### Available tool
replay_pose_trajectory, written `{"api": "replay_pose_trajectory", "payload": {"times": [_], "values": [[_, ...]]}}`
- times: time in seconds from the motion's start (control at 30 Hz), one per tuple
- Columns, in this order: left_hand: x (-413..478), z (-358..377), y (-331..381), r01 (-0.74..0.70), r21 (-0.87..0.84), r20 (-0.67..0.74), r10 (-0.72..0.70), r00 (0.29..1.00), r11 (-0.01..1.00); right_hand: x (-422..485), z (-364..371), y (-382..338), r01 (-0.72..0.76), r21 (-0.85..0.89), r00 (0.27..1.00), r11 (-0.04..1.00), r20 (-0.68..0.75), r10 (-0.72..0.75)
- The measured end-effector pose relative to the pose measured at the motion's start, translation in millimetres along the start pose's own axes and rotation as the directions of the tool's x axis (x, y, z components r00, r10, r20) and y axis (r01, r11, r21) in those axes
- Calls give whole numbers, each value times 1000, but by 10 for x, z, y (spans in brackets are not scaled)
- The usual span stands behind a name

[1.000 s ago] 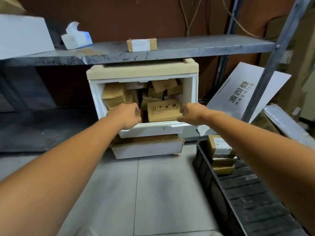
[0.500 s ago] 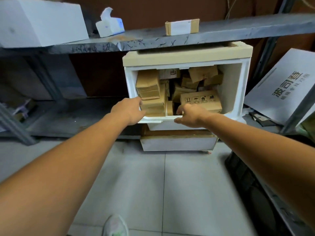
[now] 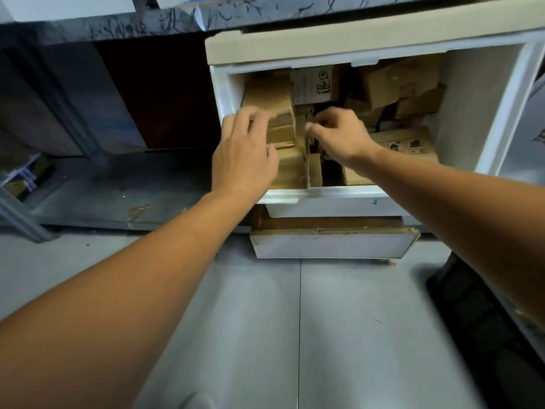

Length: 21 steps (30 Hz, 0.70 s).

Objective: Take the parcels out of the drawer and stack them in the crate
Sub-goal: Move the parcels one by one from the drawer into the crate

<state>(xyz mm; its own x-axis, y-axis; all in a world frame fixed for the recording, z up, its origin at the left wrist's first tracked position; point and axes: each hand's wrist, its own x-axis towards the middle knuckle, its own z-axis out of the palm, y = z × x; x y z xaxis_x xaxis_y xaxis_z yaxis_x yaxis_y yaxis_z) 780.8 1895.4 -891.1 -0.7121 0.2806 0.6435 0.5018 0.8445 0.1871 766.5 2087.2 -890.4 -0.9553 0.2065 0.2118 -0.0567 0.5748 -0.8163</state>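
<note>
The white drawer stands pulled out and holds several brown cardboard parcels. My left hand reaches in at the left, fingers apart and laid on the upper brown parcel of a stack. My right hand is over the middle of the drawer, its fingers curled at the top edge of a thin upright parcel; whether it grips is unclear. A parcel with printed symbols lies to the right of that hand. The black crate sits on the floor at lower right, its inside out of view.
A grey scratched shelf runs just above the drawer unit. A second white drawer below stands slightly out. A low dark shelf is to the left. Grey floor tiles lie in front.
Both hands have left the drawer's front rim and moved up into the drawer onto the parcels. The view has moved closer and tilted down; the crate's contents are no longer seen.
</note>
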Motion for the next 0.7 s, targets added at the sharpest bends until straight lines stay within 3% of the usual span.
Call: {"api": "replay_pose_trajectory", "payload": {"times": [0.17, 0.27, 0.4, 0.7], "values": [[79, 265, -36, -20, -33, -29, 19, 999, 999, 342, 237, -29, 9, 273, 988, 962, -150, 34], [80, 362, -59, -32, -3, -37, 32, 999, 999, 430, 296, -26, 24, 341, 978, 940, -202, 48], [123, 408, -109, -60, 84, -32, 63, 997, 995, 470, 354, -93, 69, 348, 975, 935, -220, 10], [165, 481, -115, -46, 106, -52, 52, 997, 993, 476, 419, -166, 82, 330, 986, 940, -167, -27]]}}
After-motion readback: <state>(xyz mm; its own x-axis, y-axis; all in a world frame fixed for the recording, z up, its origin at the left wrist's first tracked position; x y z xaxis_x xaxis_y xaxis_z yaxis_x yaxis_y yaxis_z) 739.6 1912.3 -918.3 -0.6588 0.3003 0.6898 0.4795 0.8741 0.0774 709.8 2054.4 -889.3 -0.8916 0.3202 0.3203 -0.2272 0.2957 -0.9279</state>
